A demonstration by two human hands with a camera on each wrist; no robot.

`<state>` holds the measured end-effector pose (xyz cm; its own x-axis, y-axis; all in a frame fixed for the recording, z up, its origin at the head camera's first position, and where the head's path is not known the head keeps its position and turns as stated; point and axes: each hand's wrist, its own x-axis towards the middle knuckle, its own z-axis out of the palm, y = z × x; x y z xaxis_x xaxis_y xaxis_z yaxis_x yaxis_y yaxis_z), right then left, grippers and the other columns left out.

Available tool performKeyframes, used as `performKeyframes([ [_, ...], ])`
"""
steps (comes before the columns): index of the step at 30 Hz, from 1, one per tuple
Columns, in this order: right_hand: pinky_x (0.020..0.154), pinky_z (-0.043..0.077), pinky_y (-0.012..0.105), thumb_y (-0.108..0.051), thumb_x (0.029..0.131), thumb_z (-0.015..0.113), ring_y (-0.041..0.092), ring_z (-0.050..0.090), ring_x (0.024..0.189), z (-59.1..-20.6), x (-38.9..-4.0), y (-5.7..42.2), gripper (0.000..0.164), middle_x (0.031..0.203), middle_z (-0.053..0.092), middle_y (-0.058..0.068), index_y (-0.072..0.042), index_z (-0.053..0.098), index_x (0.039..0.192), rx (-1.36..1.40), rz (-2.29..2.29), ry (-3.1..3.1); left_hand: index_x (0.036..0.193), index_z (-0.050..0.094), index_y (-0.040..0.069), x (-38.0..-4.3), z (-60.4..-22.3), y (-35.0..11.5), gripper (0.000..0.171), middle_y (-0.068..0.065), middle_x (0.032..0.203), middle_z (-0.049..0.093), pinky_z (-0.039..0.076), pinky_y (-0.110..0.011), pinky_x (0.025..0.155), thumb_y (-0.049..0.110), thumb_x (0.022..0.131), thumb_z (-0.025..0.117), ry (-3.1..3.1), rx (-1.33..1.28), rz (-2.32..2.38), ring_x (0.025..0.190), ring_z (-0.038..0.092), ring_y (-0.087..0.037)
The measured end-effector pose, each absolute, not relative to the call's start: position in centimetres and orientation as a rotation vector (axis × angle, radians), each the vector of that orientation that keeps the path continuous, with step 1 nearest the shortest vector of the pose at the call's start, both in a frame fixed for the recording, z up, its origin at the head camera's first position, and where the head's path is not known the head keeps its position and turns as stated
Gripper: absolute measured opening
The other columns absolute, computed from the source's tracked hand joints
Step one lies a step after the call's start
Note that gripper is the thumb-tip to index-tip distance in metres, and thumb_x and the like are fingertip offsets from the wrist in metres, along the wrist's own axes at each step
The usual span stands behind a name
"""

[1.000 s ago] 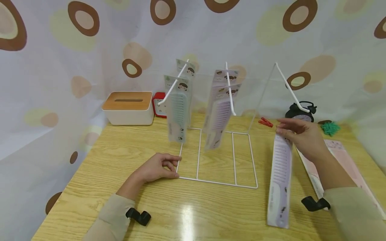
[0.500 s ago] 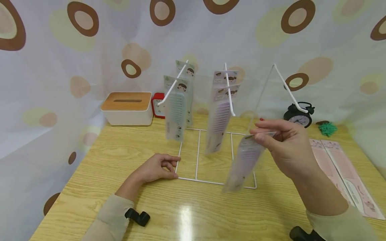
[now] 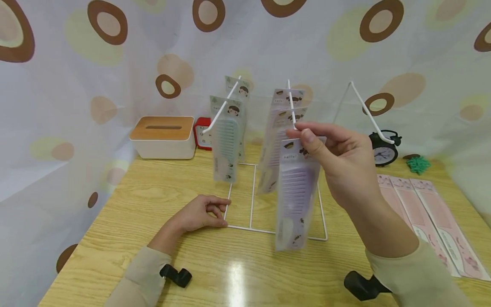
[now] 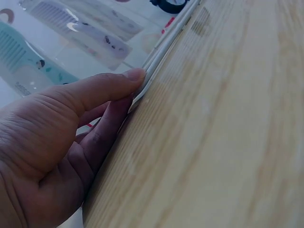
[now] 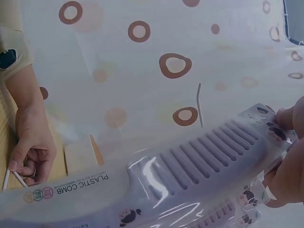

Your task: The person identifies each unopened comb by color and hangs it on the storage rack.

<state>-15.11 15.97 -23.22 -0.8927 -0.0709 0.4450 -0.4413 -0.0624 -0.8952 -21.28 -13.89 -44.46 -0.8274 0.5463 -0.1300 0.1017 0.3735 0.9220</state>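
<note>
In the head view my right hand pinches the top of a purple comb in a clear printed package, at the front end of the middle hook. Its fingertips hide the hook's tip, so I cannot tell whether the package is on it. Two packaged purple combs hang farther back on that hook. On the left hook hang two packaged green combs; the right hook is bare. My left hand pinches the front left corner of the white wire rack between thumb and fingers.
Several packaged pink combs lie on the table at the right. Along the back stand a tissue box, a red clock and a black alarm clock. A green tangled item lies beside the black clock.
My right hand has carried the purple comb from the right side of the table leftward and up to the middle hook. The left hand has stayed on the rack's corner.
</note>
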Motion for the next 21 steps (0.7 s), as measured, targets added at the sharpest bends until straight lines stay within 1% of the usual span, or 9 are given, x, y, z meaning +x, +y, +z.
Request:
performKeyframes([
  [3, 0.096, 0.048, 0.026, -0.006, 0.095, 0.065, 0.018, 0.064, 0.119, -23.3, -15.1, 16.0, 0.019, 0.097, 0.079, -0.002, -0.007, 0.076, 0.111, 0.581, 2.050, -1.965, 0.138, 0.059, 0.002, -21.3, -44.3, -13.9, 0.062, -0.009, 0.101, 0.069, 0.050, -0.022, 0.083, 0.012, 0.081, 0.083, 2.224, 0.569, 1.446, 0.085, 0.067, -0.014],
  [6, 0.100, 0.047, 0.026, -0.008, 0.096, 0.065, 0.017, 0.063, 0.121, -23.3, -15.3, 16.1, 0.020, 0.099, 0.078, -0.002, -0.007, 0.075, 0.113, 0.591, 2.040, -2.010, 0.138, 0.059, 0.002, -21.2, -44.2, -13.8, 0.062, -0.009, 0.101, 0.070, 0.050, -0.022, 0.083, 0.013, 0.082, 0.083, 2.225, 0.576, 1.444, 0.085, 0.067, -0.014],
  [9, 0.104, 0.043, 0.024, -0.015, 0.097, 0.066, 0.016, 0.057, 0.129, -23.3, -15.7, 16.2, 0.023, 0.101, 0.078, -0.005, -0.008, 0.074, 0.117, 0.551, 2.058, -2.064, 0.138, 0.059, 0.002, -21.3, -44.2, -13.9, 0.062, -0.009, 0.102, 0.069, 0.050, -0.022, 0.083, 0.013, 0.082, 0.083, 2.227, 0.580, 1.440, 0.086, 0.067, -0.014],
  [11, 0.104, 0.042, 0.022, -0.019, 0.096, 0.067, 0.014, 0.053, 0.132, -23.4, -16.1, 16.3, 0.027, 0.103, 0.077, -0.006, -0.009, 0.073, 0.121, 0.504, 2.088, -2.085, 0.138, 0.059, 0.002, -21.3, -44.2, -14.0, 0.062, -0.010, 0.102, 0.069, 0.050, -0.022, 0.083, 0.014, 0.082, 0.083, 2.230, 0.582, 1.440, 0.086, 0.067, -0.014],
  [14, 0.100, 0.046, 0.019, -0.017, 0.094, 0.070, 0.011, 0.058, 0.127, -23.9, -17.2, 16.5, 0.034, 0.108, 0.076, -0.007, -0.007, 0.069, 0.126, 0.474, 2.154, -2.034, 0.138, 0.059, 0.002, -21.3, -44.3, -14.0, 0.062, -0.010, 0.104, 0.069, 0.051, -0.022, 0.082, 0.013, 0.082, 0.083, 2.228, 0.583, 1.451, 0.086, 0.067, -0.014],
  [17, 0.092, 0.051, 0.017, -0.011, 0.092, 0.071, 0.009, 0.066, 0.114, -24.5, -18.2, 16.7, 0.040, 0.111, 0.076, -0.005, -0.002, 0.065, 0.130, 0.483, 2.172, -1.941, 0.137, 0.059, 0.001, -21.3, -44.4, -13.9, 0.061, -0.011, 0.105, 0.068, 0.051, -0.022, 0.082, 0.012, 0.082, 0.083, 2.221, 0.585, 1.463, 0.086, 0.068, -0.014],
  [21, 0.088, 0.053, 0.018, -0.002, 0.090, 0.071, 0.010, 0.071, 0.103, -25.3, -19.0, 17.1, 0.040, 0.107, 0.077, -0.002, 0.003, 0.064, 0.129, 0.519, 2.173, -1.831, 0.138, 0.058, 0.001, -21.3, -44.4, -13.9, 0.062, -0.012, 0.105, 0.068, 0.051, -0.022, 0.083, 0.012, 0.082, 0.083, 2.214, 0.586, 1.465, 0.086, 0.068, -0.014],
])
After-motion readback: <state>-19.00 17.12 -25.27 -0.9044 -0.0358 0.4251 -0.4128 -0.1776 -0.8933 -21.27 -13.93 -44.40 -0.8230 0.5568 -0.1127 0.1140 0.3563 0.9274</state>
